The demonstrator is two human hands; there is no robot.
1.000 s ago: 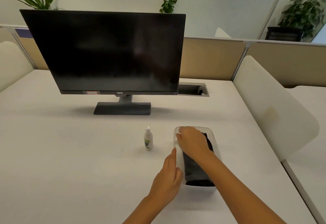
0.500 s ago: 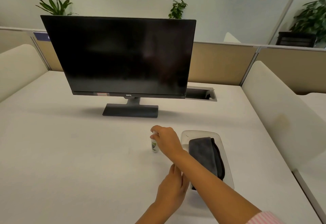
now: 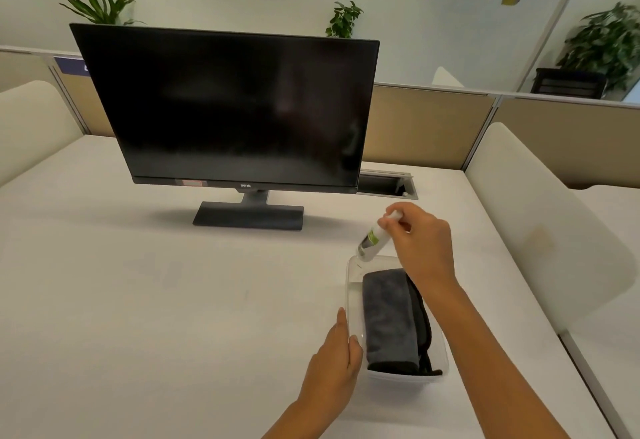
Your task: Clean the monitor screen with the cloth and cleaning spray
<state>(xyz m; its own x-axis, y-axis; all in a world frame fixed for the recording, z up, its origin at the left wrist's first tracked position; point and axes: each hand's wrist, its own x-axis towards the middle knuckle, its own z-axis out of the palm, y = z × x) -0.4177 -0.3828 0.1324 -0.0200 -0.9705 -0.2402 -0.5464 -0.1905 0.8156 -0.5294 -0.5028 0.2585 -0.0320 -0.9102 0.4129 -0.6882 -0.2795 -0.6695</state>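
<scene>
White spray bottle (image 3: 372, 242) pinched tilted in right hand (image 3: 420, 243), left hand (image 3: 334, 366) flat beside cloth tray (image 3: 353, 300)

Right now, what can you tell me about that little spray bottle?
The spray bottle is small, slim and white, seemingly plastic, with a green and dark label near its base. The right hand pinches it near its top, so its nozzle is hidden. It hangs tilted in the air, base pointing down toward the far corner of the clear plastic tray that holds the folded grey cloth. Only that hand touches it.
</scene>
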